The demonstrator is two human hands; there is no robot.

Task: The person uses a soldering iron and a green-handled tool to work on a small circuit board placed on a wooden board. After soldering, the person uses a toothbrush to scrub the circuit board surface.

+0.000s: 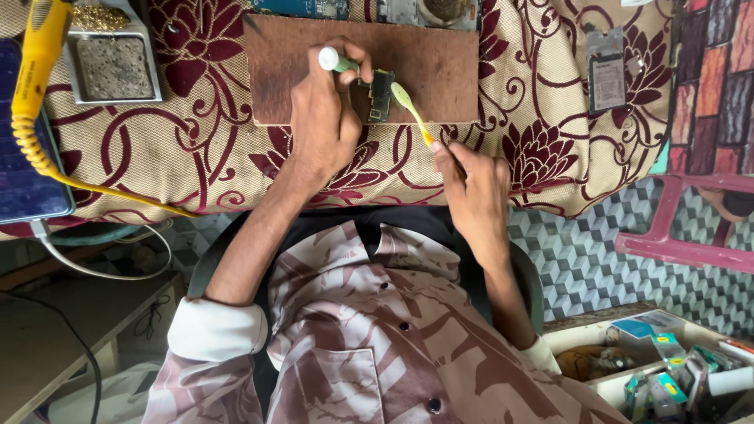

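A small dark circuit board (382, 95) lies on a brown wooden board (440, 67) on a table draped in a floral cloth. My left hand (323, 118) grips a small green and white bottle (336, 61) with its tip at the circuit board's left edge. My right hand (471, 188) holds a yellow-green toothbrush (411, 110) by its handle, and the brush head rests against the circuit board's right side.
A yellow tool with a coiled cord (35, 74) and a metal tray with a sponge (111, 67) sit at the left. A phone (23, 157) lies at the left edge. A small packet (606, 72) is at the right. A box of small cartons (667, 377) stands at lower right.
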